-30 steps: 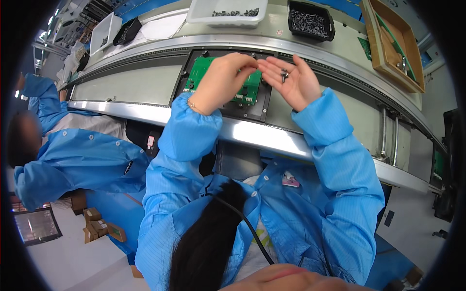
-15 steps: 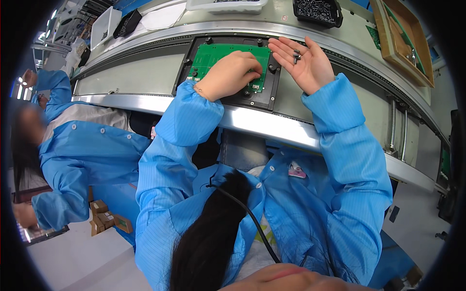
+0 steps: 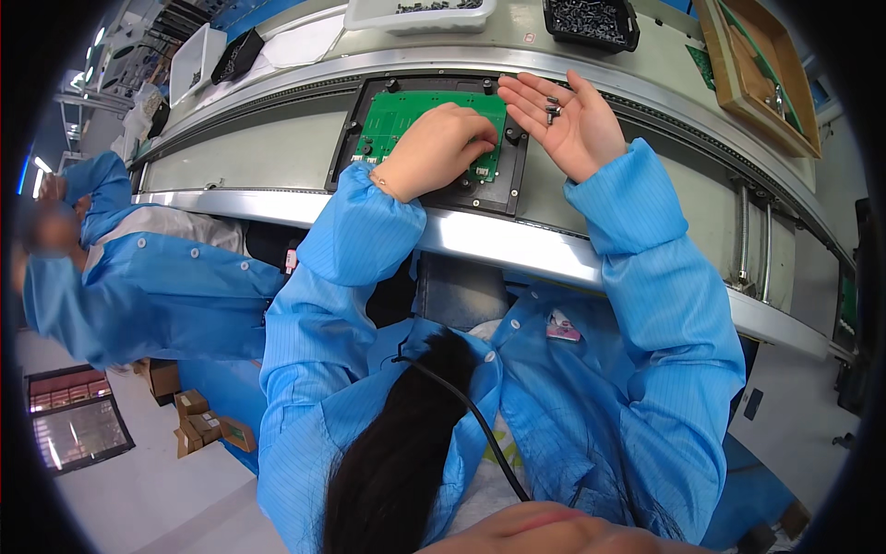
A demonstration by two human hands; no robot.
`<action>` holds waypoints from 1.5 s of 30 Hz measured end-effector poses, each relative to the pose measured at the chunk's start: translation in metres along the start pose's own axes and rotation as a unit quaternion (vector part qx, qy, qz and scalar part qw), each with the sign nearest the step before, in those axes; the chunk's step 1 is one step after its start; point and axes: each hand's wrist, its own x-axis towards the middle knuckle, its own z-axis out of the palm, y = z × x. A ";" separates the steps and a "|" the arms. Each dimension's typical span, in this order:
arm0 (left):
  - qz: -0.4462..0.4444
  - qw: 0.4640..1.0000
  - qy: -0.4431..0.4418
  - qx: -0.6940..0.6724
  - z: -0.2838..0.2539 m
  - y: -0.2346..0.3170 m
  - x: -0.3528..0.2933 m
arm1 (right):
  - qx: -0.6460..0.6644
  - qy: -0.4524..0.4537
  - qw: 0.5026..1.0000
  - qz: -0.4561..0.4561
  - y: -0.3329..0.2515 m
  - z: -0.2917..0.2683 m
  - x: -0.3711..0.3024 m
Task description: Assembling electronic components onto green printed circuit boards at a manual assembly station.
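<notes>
A green circuit board (image 3: 390,108) lies in a black frame (image 3: 517,175) on the rail line in front of me. Over the board's right half, my left hand (image 3: 437,148) is bent palm down, thumb and fingers pinched together close to its surface. Whatever sits between those fingertips is hidden. Just right of the frame, my right hand (image 3: 577,129) is held palm up with fingers stretched out. A few small dark cylindrical parts (image 3: 552,113) with shiny ends rest loose near the base of its fingers.
Beyond the rail stand a black bin (image 3: 591,39) full of small dark parts and a white tray (image 3: 420,20). A cardboard box (image 3: 729,83) with green boards is at far right. Metal rails (image 3: 544,245) edge the line. A co-worker in a blue sleeve (image 3: 166,286) is at left.
The loose parts have shifted slightly in my right palm. My left hand keeps its pinch over the board. The co-worker's arms have moved up at left.
</notes>
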 end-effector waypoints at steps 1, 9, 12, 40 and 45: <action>0.006 1.000 0.012 -0.002 0.000 0.000 0.000 | 0.000 0.002 1.000 0.004 0.000 0.001 -0.001; 0.044 0.995 0.087 -0.023 0.001 0.003 0.003 | 0.004 0.013 1.000 0.011 -0.003 0.005 -0.004; 0.007 0.997 0.067 -0.046 -0.004 0.011 0.004 | 0.008 0.011 1.000 0.008 -0.005 0.005 -0.004; 0.022 0.999 0.029 -0.025 -0.006 0.023 0.005 | 0.040 0.005 0.999 -0.030 -0.016 0.006 -0.005; 0.051 0.998 0.016 0.023 0.005 0.016 0.007 | 0.032 0.004 0.998 -0.045 -0.016 0.007 -0.006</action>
